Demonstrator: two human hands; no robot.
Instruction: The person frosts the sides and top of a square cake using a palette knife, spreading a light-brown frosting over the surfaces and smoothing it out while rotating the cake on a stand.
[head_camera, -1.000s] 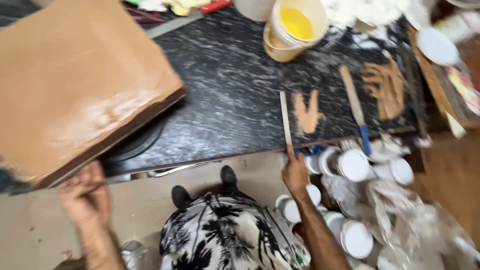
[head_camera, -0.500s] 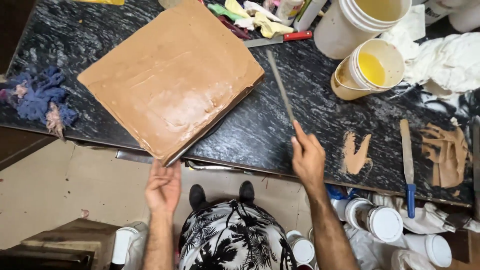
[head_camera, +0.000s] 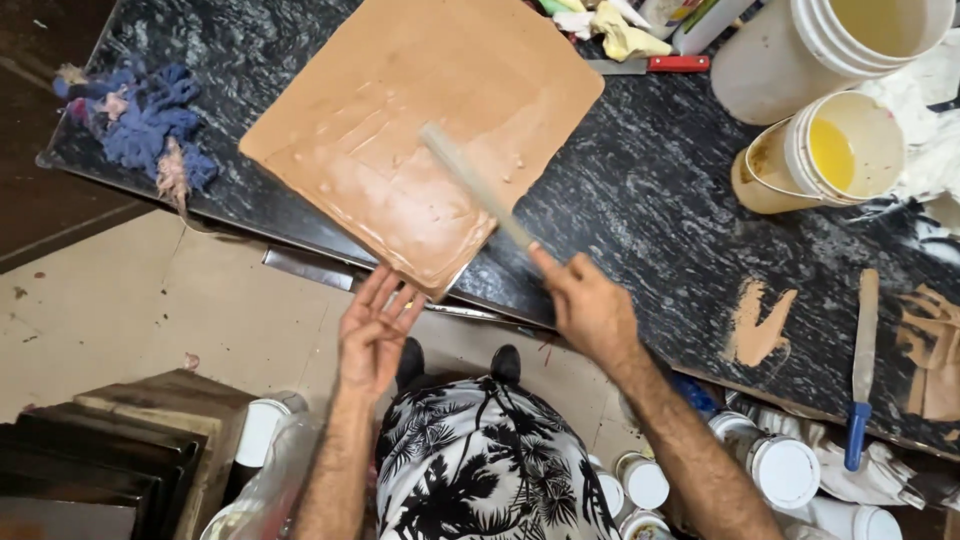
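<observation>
**At the desk edge: a coated board and a flat stick**

Over the near edge of the dark, veined stone desk (head_camera: 640, 190) lies a square board (head_camera: 420, 130), turned so that one corner points toward the person. Its top is covered with a tan, wet-looking paste that shows ridges and small lumps. The right hand (head_camera: 590, 305) has its grip closed around the end of a long, flat stick (head_camera: 475, 185), which slants up over the board; I judge this angle lets the stick reach the paste. The left hand (head_camera: 375, 330) is open, with fingers spread, and its fingertips are just beside the nearest corner, probably to steady it; I cannot tell if they touch.

A bundle of blue rag threads (head_camera: 135, 130) lies at the far left. A white bucket with yellow liquid (head_camera: 830, 155) stands well apart on the right. Near it are tan smears (head_camera: 755, 325) and a blue-handled scraper (head_camera: 862, 365).
</observation>
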